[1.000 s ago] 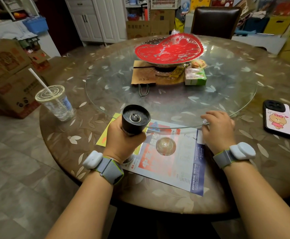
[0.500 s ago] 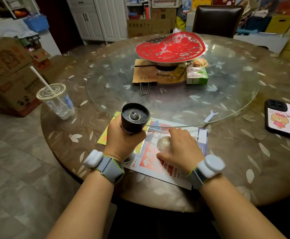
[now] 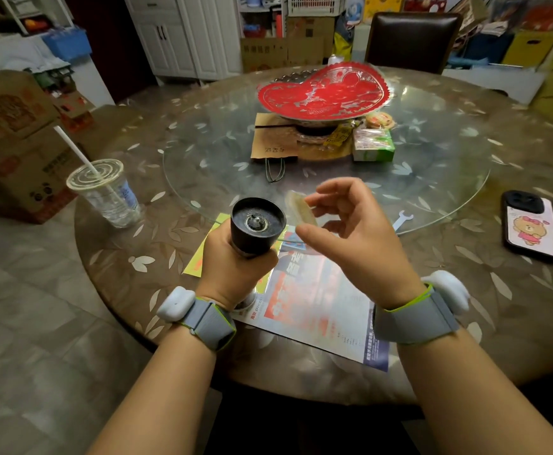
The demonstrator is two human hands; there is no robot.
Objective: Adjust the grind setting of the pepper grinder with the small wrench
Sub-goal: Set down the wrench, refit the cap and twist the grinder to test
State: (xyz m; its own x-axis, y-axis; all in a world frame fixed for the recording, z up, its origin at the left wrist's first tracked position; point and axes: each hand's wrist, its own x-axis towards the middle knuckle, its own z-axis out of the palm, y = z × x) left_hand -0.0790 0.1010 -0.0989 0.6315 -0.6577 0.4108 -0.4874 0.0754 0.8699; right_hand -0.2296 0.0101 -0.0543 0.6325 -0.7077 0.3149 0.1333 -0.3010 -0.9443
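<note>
My left hand grips the black pepper grinder above the table's near edge, turned so its grinding end with a small metal centre nut faces up at me. My right hand hovers just right of the grinder and pinches a translucent round cap between thumb and fingers. The small white wrench lies flat on the table to the right of my right hand, at the rim of the glass turntable; neither hand touches it.
A printed flyer lies under my hands. A plastic cup with a straw stands to the left, and a phone lies at the right. The glass turntable carries a red heart-shaped tray, a paper bag and snack packs.
My right hand left the wrench on the table, moved left to the flyer, picked up the translucent cap and raised it beside the grinder. The left hand kept hold of the grinder.
</note>
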